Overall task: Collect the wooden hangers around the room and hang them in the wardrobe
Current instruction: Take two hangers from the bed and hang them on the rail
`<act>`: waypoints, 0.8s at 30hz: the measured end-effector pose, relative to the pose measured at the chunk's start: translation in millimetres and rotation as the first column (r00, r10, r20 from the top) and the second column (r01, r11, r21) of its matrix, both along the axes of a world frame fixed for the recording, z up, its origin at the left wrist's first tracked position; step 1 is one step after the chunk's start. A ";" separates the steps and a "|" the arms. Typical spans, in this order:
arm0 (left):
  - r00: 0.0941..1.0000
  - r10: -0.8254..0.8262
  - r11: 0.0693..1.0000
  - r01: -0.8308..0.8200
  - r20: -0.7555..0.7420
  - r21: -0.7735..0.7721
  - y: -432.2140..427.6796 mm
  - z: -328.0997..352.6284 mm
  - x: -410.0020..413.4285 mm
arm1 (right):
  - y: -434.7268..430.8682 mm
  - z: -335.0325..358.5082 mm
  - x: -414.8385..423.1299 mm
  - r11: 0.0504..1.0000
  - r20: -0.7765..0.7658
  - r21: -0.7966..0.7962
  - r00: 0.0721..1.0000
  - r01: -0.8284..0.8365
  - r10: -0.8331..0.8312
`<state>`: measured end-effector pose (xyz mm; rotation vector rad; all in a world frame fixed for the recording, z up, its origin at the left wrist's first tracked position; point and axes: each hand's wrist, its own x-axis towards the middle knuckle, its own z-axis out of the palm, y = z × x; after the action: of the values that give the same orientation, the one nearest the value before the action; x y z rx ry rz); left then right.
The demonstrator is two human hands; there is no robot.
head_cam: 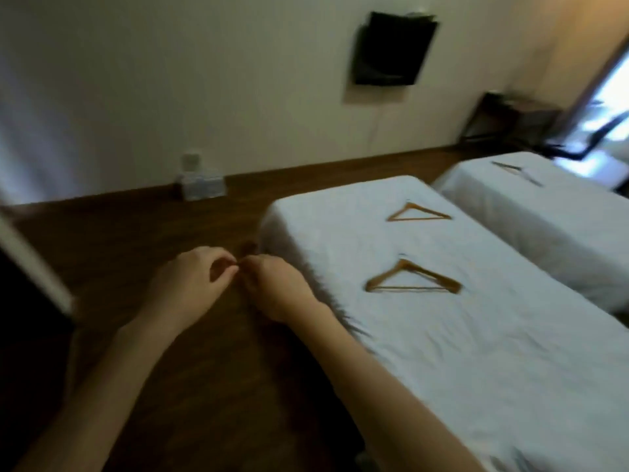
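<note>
**Collecting not yet begun: both hands empty-looking, hangers lying on the beds**

The step in hand is, as I judge it, the very first one: going to pick up a hanger. The left hand (194, 281) and the right hand (275, 287) are held out together over the floor (153, 233), just beside the corner of the near bed (442, 352), with their fingertips touching each other. The grip of the left hand is closed, thumb and forefinger curled tip to tip, and I see nothing inside it. The right hand shows only its back, so I cannot tell if its grip is closed or holds something small (the picture is also blurred by motion).

The next move calls for separating the hands and reaching to the right, over the bed edge, to the nearest hanger (413, 279). It lies flat, so the fingers must go under or around one wooden arm to lift it from the soft sheet.

The hangers are light brown wood, triangle shaped, with a thin bar below. The nearest hanger lies in the middle of the near bed, with a second hanger (419, 212) beyond it, well apart. A third hanger (515, 172), thin and hard to see, lies on the far bed (561, 226). The wardrobe I cannot identify in this view.
</note>
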<state>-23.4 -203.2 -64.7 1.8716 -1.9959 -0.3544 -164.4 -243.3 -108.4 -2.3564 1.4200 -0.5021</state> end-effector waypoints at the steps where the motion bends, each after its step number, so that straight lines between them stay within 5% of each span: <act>1: 0.999 -0.047 0.999 0.047 -0.007 0.025 -6.7 -5.3 -26.3 | 1.2 -4.8 -29.9 0.998 -0.005 -0.006 0.998 0.066 -0.066; 10: 0.860 -0.509 0.860 0.510 -0.046 0.027 -32.8 -11.9 -195.0 | 42.7 -11.8 -188.4 0.839 0.022 -0.002 0.839 0.543 -0.543; 24: 0.632 -0.739 0.662 0.745 0.235 0.078 -200.0 -51.9 -302.0 | -50.2 -60.7 -286.1 0.568 -0.104 0.150 0.584 0.810 -0.805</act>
<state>-325.4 -403.2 -116.6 0.9887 -2.8800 -0.3059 -450.5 -293.5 -169.2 -1.4244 2.4242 -0.5185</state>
